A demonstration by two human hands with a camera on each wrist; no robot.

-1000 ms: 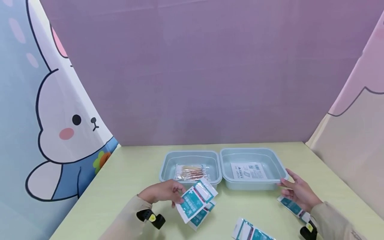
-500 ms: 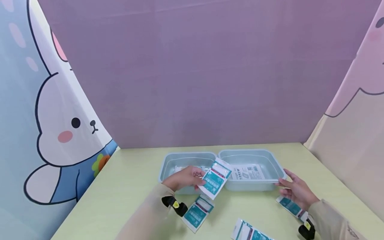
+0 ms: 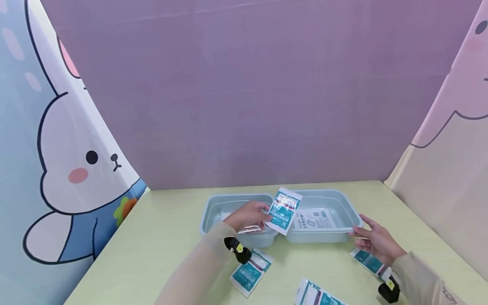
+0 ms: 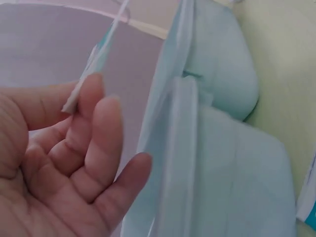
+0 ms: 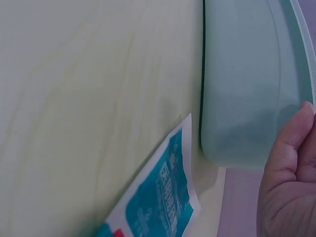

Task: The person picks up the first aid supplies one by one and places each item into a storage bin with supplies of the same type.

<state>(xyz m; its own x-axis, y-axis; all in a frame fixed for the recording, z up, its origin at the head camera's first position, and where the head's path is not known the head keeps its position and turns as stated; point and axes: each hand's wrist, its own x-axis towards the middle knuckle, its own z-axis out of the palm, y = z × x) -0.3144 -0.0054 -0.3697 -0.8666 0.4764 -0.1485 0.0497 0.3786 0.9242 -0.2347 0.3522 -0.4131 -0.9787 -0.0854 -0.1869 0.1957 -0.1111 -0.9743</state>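
My left hand (image 3: 249, 215) pinches a flat teal-and-white sachet (image 3: 284, 209) between thumb and fingers, above the place where two light-blue plastic trays meet. In the left wrist view the sachet (image 4: 94, 64) shows edge-on, over the tray rims. My right hand (image 3: 379, 241) grips the front right corner of the right tray (image 3: 320, 236), thumb at the rim. Inside that tray lies a printed white label (image 3: 314, 218). The left tray (image 3: 213, 203) contains a clear pack of cotton swabs (image 3: 249, 229), partly hidden behind my left hand.
Several more such sachets lie on the pale yellow table (image 3: 160, 237): one sachet (image 3: 251, 273) below the left tray, another sachet (image 3: 320, 293) at the front edge of the view, and a third sachet (image 3: 370, 262) under my right wrist. A purple backdrop (image 3: 244, 93) stands behind.
My left hand has lifted one sachet off another and carried it up and right to the trays. The other sachet stays on the table. My right hand keeps its place on the right tray.
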